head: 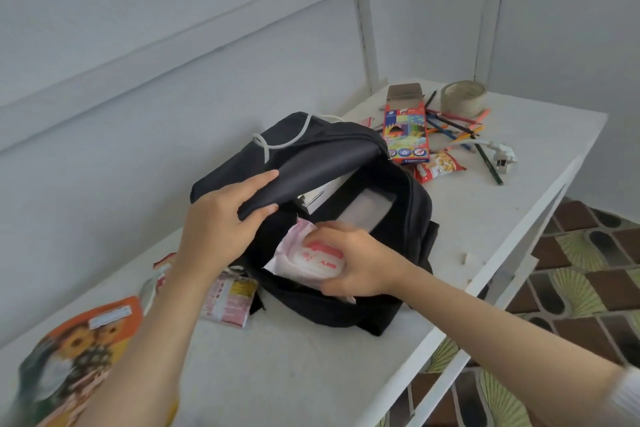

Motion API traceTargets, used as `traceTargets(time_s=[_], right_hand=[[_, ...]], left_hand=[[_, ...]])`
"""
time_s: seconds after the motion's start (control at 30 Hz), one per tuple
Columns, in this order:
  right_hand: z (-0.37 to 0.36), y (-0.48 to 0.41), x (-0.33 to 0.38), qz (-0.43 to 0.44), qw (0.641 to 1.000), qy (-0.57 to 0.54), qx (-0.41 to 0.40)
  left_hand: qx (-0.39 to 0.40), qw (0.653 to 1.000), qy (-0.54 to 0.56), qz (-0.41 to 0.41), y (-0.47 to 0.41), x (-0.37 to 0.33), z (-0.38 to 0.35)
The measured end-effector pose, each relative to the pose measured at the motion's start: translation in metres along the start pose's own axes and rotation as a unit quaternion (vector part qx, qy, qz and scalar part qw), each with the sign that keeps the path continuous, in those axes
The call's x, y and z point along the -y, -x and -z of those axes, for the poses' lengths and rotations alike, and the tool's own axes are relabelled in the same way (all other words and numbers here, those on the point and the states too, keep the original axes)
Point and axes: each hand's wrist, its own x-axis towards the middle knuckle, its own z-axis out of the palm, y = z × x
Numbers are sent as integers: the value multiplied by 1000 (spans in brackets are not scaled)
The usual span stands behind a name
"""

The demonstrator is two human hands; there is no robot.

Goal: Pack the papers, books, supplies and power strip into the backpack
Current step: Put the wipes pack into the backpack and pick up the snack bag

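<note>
Gripping the flap (329, 158) of the backpack (412, 215) open with the left hand (221, 222), clasping the pink-and-white packet (298, 258) in the right hand (356, 265) at the mouth; best laid flat and deep inside.

Both bare forearms reach forward from the lower edge of the view, the left from the lower left and the right from the lower right. The left hand (221, 222) pinches the backpack flap (329, 163), fingers on top and thumb beneath. The right hand (360, 267) curls its fingers round a white and pink packet (304, 260).
</note>
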Motion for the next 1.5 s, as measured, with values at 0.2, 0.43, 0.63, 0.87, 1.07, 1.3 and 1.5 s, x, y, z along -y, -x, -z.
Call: traceTargets(time_s=[0.2, 0.43, 0.63, 0.87, 1.07, 1.3, 1.5], right_hand=[[-14, -27, 14, -25, 999, 33, 4], [-1, -11, 31, -119, 961, 239, 65], [2, 11, 31, -162, 977, 113, 83], [-12, -12, 37, -126, 989, 71, -8], [-20, -33, 40, -92, 993, 35, -59], [-30, -26, 27, -47, 994, 77, -61], [-29, -47, 14, -11, 984, 174, 38]], left_hand=[[4, 998, -17, -60, 3, 5, 1], [-5, 997, -10, -73, 6, 7, 2], [-20, 995, -25, -96, 4, 8, 3], [-105, 972, -99, -184, -9, 16, 14], [-97, 974, -100, -181, -15, 15, 18], [-98, 974, -100, -178, -18, 16, 18], [-107, 972, -91, -187, -24, 15, 20]])
